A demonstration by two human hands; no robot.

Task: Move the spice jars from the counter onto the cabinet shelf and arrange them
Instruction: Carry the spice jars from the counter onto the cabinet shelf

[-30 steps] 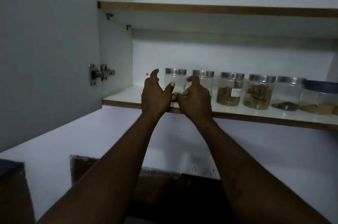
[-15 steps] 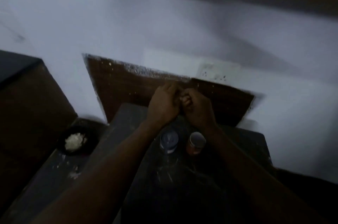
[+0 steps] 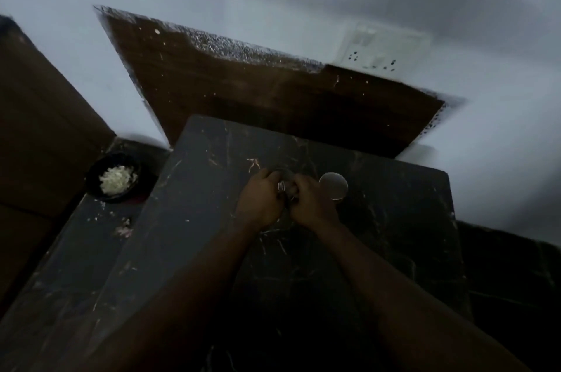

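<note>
- Gripping from both sides, the left hand [image 3: 258, 201] and the right hand [image 3: 310, 204] curl their fingers round one spice jar [image 3: 282, 185]. It sits near the centre of the dark counter [image 3: 212, 250], and only a sliver of its ribbed metal lid shows between the knuckles.
- Two hands on one small jar looks like a bid for a sure hold in the dim light before lifting. Whether the jar has left the surface, I cannot tell.
- A second jar [image 3: 333, 186] stands upright just beside the right hand, at three o'clock from the held one, its round lid facing the camera. Within easy reach, it is probably next to go.
- The cabinet shelf is out of view, so neither jar has yet made the trip up.
- At nine o'clock, well apart on a lower ledge, a black bowl [image 3: 92, 186] holds something white and crumbly.
- At one o'clock, a wall socket [image 3: 382, 48] sits above a brown backsplash panel [image 3: 258, 98].
</note>
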